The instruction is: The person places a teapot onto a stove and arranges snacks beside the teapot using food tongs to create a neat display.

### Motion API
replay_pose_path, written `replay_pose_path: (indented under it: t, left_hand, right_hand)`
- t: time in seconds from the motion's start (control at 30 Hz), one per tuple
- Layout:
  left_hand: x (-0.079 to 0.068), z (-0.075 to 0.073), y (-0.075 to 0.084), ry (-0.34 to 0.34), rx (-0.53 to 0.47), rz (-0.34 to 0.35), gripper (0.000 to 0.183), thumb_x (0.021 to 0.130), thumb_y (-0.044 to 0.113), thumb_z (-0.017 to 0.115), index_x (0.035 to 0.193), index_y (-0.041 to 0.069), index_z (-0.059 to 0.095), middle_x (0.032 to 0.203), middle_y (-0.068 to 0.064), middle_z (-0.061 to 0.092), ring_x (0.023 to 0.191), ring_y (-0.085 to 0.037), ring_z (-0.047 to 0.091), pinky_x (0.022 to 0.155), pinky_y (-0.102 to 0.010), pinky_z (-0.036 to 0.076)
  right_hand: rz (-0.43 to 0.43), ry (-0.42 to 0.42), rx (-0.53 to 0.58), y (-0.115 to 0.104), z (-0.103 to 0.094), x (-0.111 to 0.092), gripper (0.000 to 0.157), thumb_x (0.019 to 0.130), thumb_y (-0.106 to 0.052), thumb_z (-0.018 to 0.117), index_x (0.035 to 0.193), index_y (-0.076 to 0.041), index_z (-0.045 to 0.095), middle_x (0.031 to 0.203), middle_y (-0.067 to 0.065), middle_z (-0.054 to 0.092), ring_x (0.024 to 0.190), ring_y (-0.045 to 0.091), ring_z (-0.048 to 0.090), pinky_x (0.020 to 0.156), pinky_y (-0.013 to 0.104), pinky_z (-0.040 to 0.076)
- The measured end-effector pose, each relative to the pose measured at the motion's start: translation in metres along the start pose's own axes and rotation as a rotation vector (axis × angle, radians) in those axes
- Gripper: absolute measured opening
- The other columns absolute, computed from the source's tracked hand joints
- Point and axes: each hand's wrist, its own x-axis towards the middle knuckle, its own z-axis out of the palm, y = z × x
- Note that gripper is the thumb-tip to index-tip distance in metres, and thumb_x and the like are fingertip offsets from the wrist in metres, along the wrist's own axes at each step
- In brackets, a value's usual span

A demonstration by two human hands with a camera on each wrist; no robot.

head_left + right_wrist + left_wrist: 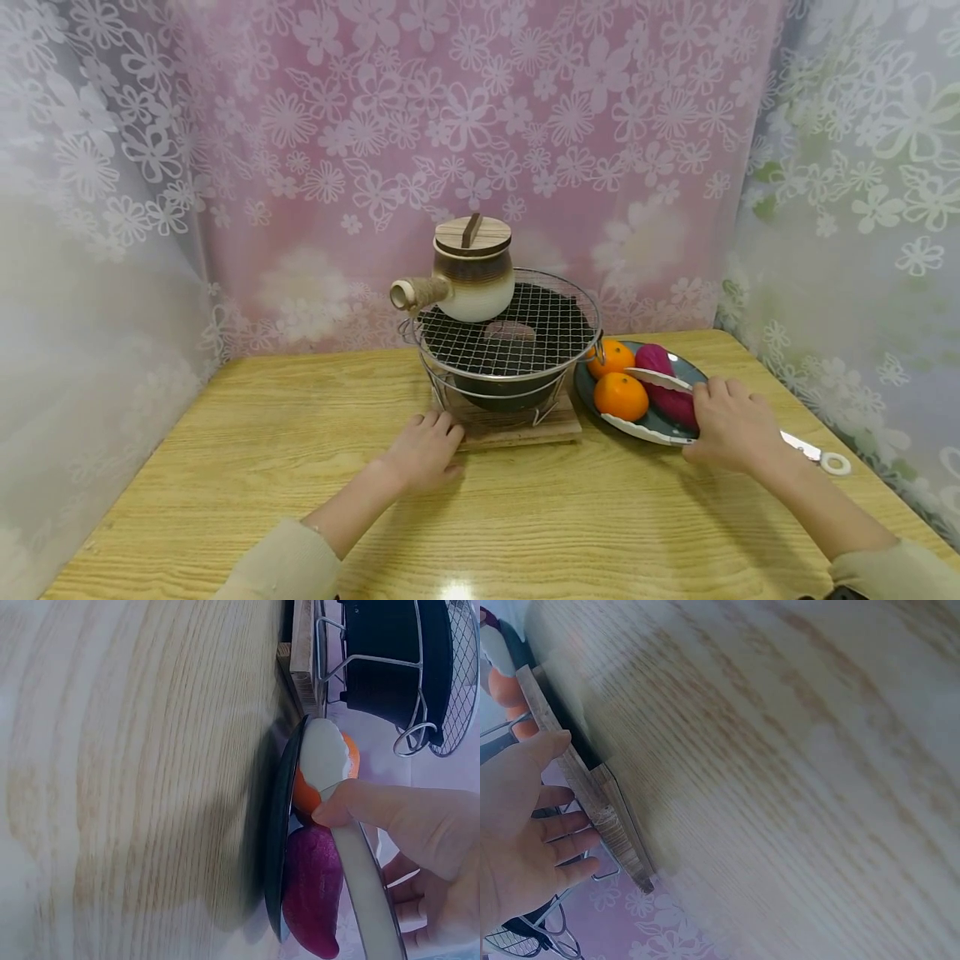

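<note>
My right hand (735, 425) grips a pair of white tongs (798, 446) with scalloped tips. The thumb lies along one arm in the right wrist view, and the tips are spread over a dark plate (585, 392). Two oranges (621, 397) and purple sweet potato (675, 407) lie on that plate. One tong tip reaches between the fruit and the sweet potato; the other is by the plate's near rim. My left hand (426, 450) rests at the left front corner of a wooden board (517, 435), fingers loosely extended, the thumb along its edge in the left wrist view.
On the board stands a black grill (502, 390) in a wire stand, topped by a round wire mesh (540, 342). A lidded clay pot (476, 287) with a rope-wrapped handle sits on the mesh. Floral curtains (465, 125) surround the wooden table (285, 433).
</note>
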Motion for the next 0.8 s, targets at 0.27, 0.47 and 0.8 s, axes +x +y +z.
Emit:
replay_pose_path:
  t: [0.27, 0.47, 0.8]
  left_hand:
    - [0.000, 0.000, 0.000, -0.019, -0.011, -0.006, 0.046, 0.086, 0.048, 0.059, 0.110, 0.009, 0.056, 0.107, -0.009, 0.051, 0.103, -0.027, 0.049, 0.084, -0.039, 0.042]
    - [0.000, -0.001, 0.000, -0.021, -0.001, -0.004, 0.047, 0.087, 0.049, 0.058, 0.111, 0.009, 0.055, 0.108, -0.009, 0.051, 0.104, -0.027, 0.049, 0.084, -0.039, 0.042]
    - [0.000, 0.001, -0.001, -0.017, -0.011, 0.001, 0.047, 0.087, 0.048, 0.058, 0.112, 0.008, 0.056, 0.109, -0.011, 0.051, 0.105, -0.028, 0.049, 0.085, -0.039, 0.042]
  right_hand:
    - [-0.003, 0.022, -0.002, 0.001, 0.003, -0.001, 0.059, 0.056, -0.038, 0.075, 0.090, 0.006, 0.053, 0.092, 0.021, 0.051, 0.081, 0.036, 0.045, 0.058, 0.046, 0.040]
    - [0.006, 0.044, 0.022, 0.002, 0.004, -0.005, 0.062, 0.058, -0.035, 0.074, 0.097, 0.008, 0.054, 0.096, 0.022, 0.051, 0.085, 0.040, 0.046, 0.061, 0.050, 0.040]
    - [-0.026, 0.213, -0.038, 0.005, 0.001, -0.011, 0.072, 0.054, -0.035, 0.075, 0.103, 0.012, 0.053, 0.096, 0.026, 0.053, 0.089, 0.042, 0.046, 0.066, 0.050, 0.036]
